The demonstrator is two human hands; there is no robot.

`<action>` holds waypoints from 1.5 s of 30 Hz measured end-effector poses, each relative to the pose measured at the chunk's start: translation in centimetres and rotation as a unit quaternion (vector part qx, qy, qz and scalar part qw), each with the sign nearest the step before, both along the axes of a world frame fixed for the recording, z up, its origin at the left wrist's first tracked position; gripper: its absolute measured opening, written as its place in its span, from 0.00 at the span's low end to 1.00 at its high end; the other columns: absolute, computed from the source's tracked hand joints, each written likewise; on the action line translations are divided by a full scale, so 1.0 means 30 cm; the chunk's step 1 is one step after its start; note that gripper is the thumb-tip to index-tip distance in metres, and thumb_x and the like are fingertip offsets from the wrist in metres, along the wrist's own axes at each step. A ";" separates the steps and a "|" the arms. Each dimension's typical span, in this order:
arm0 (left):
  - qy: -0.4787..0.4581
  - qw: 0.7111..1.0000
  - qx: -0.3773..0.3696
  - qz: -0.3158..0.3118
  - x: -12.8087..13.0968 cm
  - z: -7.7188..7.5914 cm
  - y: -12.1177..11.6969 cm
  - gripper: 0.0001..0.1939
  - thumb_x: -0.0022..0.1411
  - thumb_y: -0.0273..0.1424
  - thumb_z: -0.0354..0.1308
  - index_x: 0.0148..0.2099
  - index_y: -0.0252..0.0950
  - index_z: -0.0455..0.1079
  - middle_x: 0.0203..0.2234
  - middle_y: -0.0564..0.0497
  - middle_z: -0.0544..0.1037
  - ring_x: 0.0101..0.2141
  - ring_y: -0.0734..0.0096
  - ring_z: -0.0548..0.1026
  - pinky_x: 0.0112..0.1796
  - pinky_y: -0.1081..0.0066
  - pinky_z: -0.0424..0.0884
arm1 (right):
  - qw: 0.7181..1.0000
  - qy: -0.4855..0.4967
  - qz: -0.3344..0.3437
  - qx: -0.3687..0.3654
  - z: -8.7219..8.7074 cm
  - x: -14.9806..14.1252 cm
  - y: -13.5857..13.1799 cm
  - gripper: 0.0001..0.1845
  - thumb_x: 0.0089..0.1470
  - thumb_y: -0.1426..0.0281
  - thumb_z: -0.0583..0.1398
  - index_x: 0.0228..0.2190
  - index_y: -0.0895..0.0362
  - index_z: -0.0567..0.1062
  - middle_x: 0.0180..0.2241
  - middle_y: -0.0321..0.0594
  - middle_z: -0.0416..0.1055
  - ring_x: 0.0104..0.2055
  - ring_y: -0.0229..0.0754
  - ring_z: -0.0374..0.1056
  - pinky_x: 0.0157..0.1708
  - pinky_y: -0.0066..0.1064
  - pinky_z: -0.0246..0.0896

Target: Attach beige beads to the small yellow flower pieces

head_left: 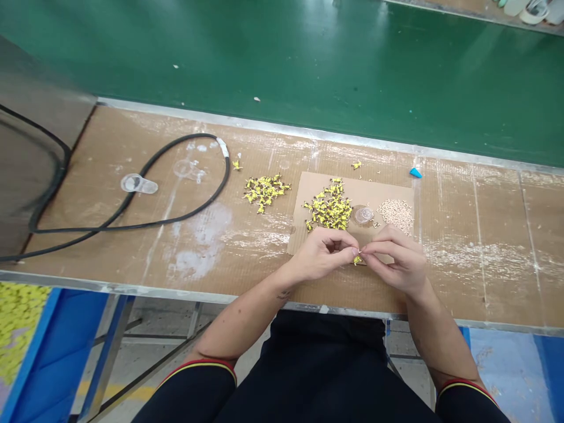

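My left hand [326, 252] pinches a small yellow figure [357, 259] between thumb and forefinger, close to the cardboard's front edge. The fingertips of my right hand [396, 258] meet it there, closed on a tiny pale piece whose shape is mostly hidden. Just beyond my hands lies a cardboard sheet [295, 226]. On it are a heap of yellow figures with dark and pale parts [329, 207], a small clear round dish [363, 215] and a pile of tiny pale beige pieces [396, 215].
More yellow figures [265, 191] lie left of the sheet. A black cable [176, 220] loops over the left side, near a clear plastic scoop-like piece [138, 184]. A blue cone-shaped bit [415, 173] sits at right. Behind runs a green surface [282, 64]; a blue bin [57, 352] stands below left.
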State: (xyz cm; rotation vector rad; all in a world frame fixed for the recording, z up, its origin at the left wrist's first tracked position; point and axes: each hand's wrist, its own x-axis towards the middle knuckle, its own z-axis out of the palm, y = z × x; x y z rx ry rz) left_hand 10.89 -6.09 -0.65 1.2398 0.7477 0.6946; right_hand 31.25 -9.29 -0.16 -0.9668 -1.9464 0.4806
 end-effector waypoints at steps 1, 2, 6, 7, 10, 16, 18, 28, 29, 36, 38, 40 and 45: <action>-0.002 1.000 -0.010 -0.003 0.001 0.000 0.001 0.18 0.60 0.44 0.67 0.30 0.33 0.77 0.18 0.54 0.71 0.21 0.79 0.63 0.23 0.76 0.61 | 1.000 -0.003 0.000 -0.004 0.000 -0.002 0.000 0.10 0.57 0.78 0.66 0.37 0.49 0.80 0.29 0.36 0.76 0.29 0.40 0.71 0.28 0.34 0.68; -0.004 1.000 -0.018 -0.006 0.002 0.001 0.001 0.19 0.60 0.46 0.67 0.30 0.33 0.76 0.18 0.55 0.71 0.21 0.79 0.63 0.22 0.76 0.61 | 1.000 -0.006 0.001 -0.010 0.001 -0.004 0.001 0.09 0.58 0.77 0.65 0.36 0.50 0.80 0.29 0.36 0.76 0.29 0.40 0.71 0.28 0.34 0.68; 0.002 0.999 -0.033 0.009 0.004 -0.004 0.005 0.16 0.60 0.43 0.68 0.33 0.33 0.78 0.20 0.54 0.73 0.21 0.79 0.64 0.23 0.76 0.62 | 0.999 -0.006 -0.012 -0.044 0.008 0.012 0.008 0.07 0.60 0.76 0.64 0.35 0.51 0.78 0.29 0.37 0.76 0.29 0.39 0.70 0.28 0.33 0.67; 0.007 0.999 -0.033 0.025 0.002 -0.006 0.008 0.14 0.60 0.41 0.68 0.35 0.33 0.79 0.21 0.54 0.74 0.21 0.78 0.65 0.23 0.76 0.63 | 0.998 -0.010 -0.023 -0.055 0.010 0.022 0.013 0.07 0.60 0.76 0.63 0.34 0.51 0.78 0.30 0.37 0.76 0.28 0.39 0.69 0.28 0.33 0.67; 0.014 0.996 -0.019 0.088 -0.013 -0.009 0.021 0.09 0.60 0.36 0.68 0.38 0.34 0.80 0.25 0.51 0.79 0.24 0.76 0.70 0.26 0.75 0.67 | 0.993 -0.036 -0.078 -0.086 0.010 0.059 0.037 0.06 0.61 0.74 0.62 0.33 0.52 0.77 0.29 0.37 0.75 0.28 0.39 0.68 0.28 0.33 0.65; 0.024 0.984 0.031 0.176 -0.044 0.002 0.047 0.05 0.60 0.31 0.66 0.37 0.36 0.82 0.31 0.48 0.82 0.32 0.71 0.78 0.33 0.71 0.76 | 0.980 -0.070 -0.136 -0.126 -0.020 0.098 0.093 0.06 0.60 0.72 0.62 0.31 0.53 0.77 0.27 0.35 0.72 0.25 0.37 0.64 0.27 0.31 0.61; 0.026 0.982 0.032 0.185 -0.044 0.002 0.047 0.05 0.61 0.31 0.65 0.37 0.36 0.82 0.32 0.48 0.82 0.32 0.71 0.79 0.35 0.70 0.79 | 0.978 -0.082 -0.139 -0.135 -0.031 0.095 0.104 0.05 0.59 0.73 0.62 0.30 0.53 0.77 0.26 0.34 0.71 0.24 0.36 0.62 0.27 0.31 0.60; -0.049 0.980 0.035 0.189 -0.027 -0.011 0.034 0.07 0.64 0.29 0.65 0.44 0.35 0.82 0.39 0.49 0.76 0.32 0.76 0.82 0.38 0.72 0.84 | 0.967 -0.120 -0.152 -0.164 -0.046 0.082 0.134 0.06 0.56 0.71 0.62 0.28 0.54 0.77 0.23 0.34 0.69 0.23 0.36 0.60 0.28 0.31 0.57; -0.054 0.980 0.036 0.186 -0.027 -0.012 0.034 0.08 0.64 0.28 0.65 0.45 0.35 0.82 0.39 0.49 0.76 0.32 0.76 0.83 0.37 0.73 0.84 | 0.966 -0.122 -0.153 -0.167 -0.045 0.081 0.134 0.06 0.56 0.71 0.62 0.28 0.54 0.77 0.23 0.34 0.69 0.23 0.36 0.60 0.27 0.31 0.57; -0.064 0.980 0.022 0.185 -0.028 -0.016 0.033 0.07 0.63 0.29 0.68 0.43 0.35 0.80 0.35 0.50 0.80 0.29 0.74 0.83 0.33 0.75 0.83 | 0.963 -0.121 -0.156 -0.181 -0.045 0.078 0.133 0.06 0.56 0.70 0.61 0.28 0.54 0.77 0.24 0.34 0.68 0.24 0.37 0.60 0.27 0.31 0.55; -0.064 0.980 0.023 0.189 -0.027 -0.018 0.033 0.07 0.63 0.31 0.68 0.43 0.35 0.81 0.37 0.49 0.81 0.29 0.74 0.83 0.33 0.75 0.84 | 0.964 -0.119 -0.155 -0.180 -0.045 0.079 0.135 0.06 0.56 0.71 0.61 0.28 0.54 0.77 0.23 0.34 0.67 0.24 0.37 0.59 0.27 0.31 0.55; -0.064 0.980 0.028 0.188 -0.026 -0.022 0.032 0.08 0.63 0.32 0.68 0.44 0.35 0.81 0.39 0.48 0.81 0.29 0.74 0.83 0.33 0.74 0.84 | 0.965 -0.117 -0.152 -0.181 -0.043 0.080 0.137 0.05 0.56 0.71 0.61 0.28 0.54 0.77 0.23 0.34 0.67 0.23 0.37 0.59 0.27 0.31 0.55; -0.061 0.983 0.041 0.170 -0.015 -0.040 0.022 0.08 0.64 0.32 0.67 0.45 0.36 0.83 0.40 0.47 0.83 0.30 0.74 0.84 0.33 0.73 0.85 | 0.974 -0.048 -0.137 -0.174 -0.017 0.068 0.115 0.05 0.57 0.73 0.63 0.29 0.54 0.78 0.24 0.33 0.68 0.23 0.35 0.59 0.25 0.30 0.53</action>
